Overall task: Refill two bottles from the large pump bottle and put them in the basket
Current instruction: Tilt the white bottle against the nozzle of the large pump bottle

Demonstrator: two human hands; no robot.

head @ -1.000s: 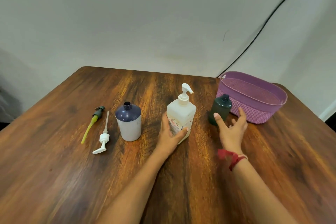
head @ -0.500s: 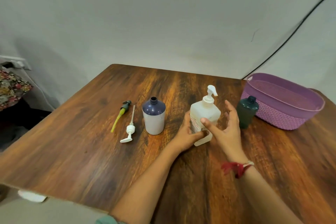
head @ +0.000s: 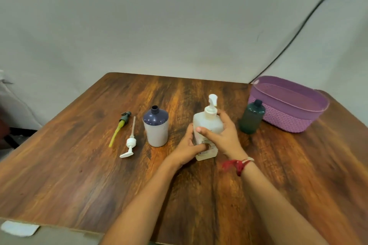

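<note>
Currently left grip (head: 188, 145) low and right grip (head: 223, 135) high both clasp the upright pump bottle (head: 207, 119); open-necked purple bottle (head: 156, 129) stands just left, green bottle (head: 251, 118) right.

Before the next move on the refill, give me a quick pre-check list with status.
1. Both hands on the large pump bottle: ok. The left hand grips it low and the right hand wraps its right side.
2. Large pump bottle upright on the table: ok.
3. Pump head off for pouring: not ok, it is fitted.
4. White-and-navy bottle neck open: ok, no pump in it.
5. Green bottle neck open: cannot tell, its top is dark.
6. Basket upright with its mouth unobstructed: ok.
</note>
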